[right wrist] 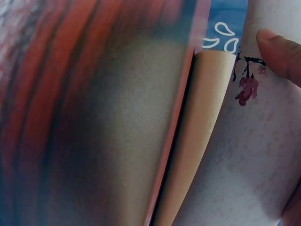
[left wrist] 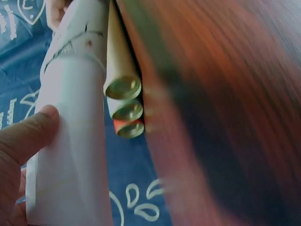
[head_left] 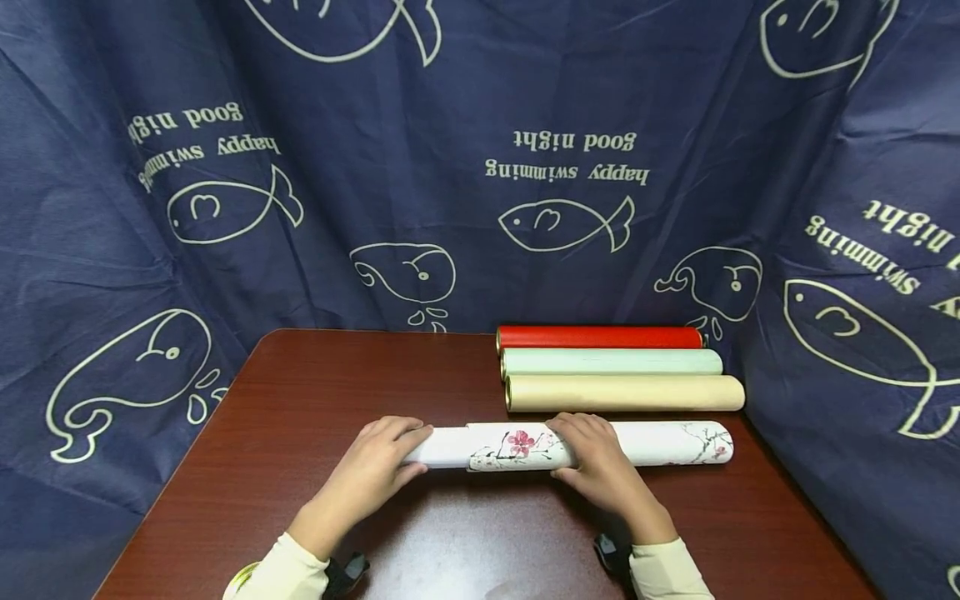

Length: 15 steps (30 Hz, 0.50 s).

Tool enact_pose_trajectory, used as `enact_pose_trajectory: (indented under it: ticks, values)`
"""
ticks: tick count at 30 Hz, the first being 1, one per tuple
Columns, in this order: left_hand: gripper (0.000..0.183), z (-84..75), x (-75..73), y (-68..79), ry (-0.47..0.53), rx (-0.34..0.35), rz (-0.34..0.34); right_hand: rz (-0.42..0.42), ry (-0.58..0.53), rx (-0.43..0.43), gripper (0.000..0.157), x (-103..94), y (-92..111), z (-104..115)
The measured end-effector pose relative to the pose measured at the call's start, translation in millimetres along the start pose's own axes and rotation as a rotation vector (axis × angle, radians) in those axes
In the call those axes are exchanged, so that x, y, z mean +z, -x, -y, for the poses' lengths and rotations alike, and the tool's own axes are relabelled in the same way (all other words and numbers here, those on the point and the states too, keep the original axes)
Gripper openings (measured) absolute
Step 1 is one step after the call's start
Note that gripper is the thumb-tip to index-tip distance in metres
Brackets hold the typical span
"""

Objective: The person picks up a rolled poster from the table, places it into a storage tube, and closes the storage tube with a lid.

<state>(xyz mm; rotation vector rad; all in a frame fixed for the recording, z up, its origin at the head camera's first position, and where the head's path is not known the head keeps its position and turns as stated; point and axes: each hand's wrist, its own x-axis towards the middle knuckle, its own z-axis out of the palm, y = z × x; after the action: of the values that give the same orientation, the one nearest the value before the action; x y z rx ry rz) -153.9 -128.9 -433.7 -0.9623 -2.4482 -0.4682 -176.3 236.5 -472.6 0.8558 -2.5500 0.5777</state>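
Note:
A white cardboard tube [head_left: 667, 443] printed with plum blossoms lies sideways before me, and a narrower plain white section [head_left: 448, 447] sticks out of its left end. My left hand [head_left: 375, 467] grips that plain section near its left end, thumb on the near side. Around the middle of the blossom tube, my right hand [head_left: 596, 462] holds on from above. In the left wrist view the plain section [left wrist: 75, 141] runs into the printed part [left wrist: 82, 33]. The right wrist view shows my thumb [right wrist: 282, 54] against the printed surface [right wrist: 225, 155]; most other fingers are hidden there.
Behind the blossom tube lie a cream tube [head_left: 622, 393], a pale green tube [head_left: 611, 362] and a red tube [head_left: 600, 337], side by side, with metal ends on the left. All are on a brown wooden table [head_left: 337, 375]. A blue curtain [head_left: 465, 100] with fish drawings hangs behind.

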Motion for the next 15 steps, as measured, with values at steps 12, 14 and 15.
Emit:
enact_pose_trajectory:
  ticks: [12, 14, 15]
  values:
    - [0.047, -33.9, 34.6, -18.6, 0.013, 0.029, -0.014, 0.003, 0.0, -0.015, 0.073, 1.3, 0.6, 3.4]
    - [0.049, -33.7, 34.4, -19.2, 0.007, 0.021, -0.015, 0.005, 0.004, -0.008, 0.074, 0.3, 0.6, 3.1]
    - [0.05, -33.0, 33.3, -19.4, 0.005, 0.015, -0.015, 0.006, 0.002, -0.007, 0.074, -0.3, 0.1, 3.0]
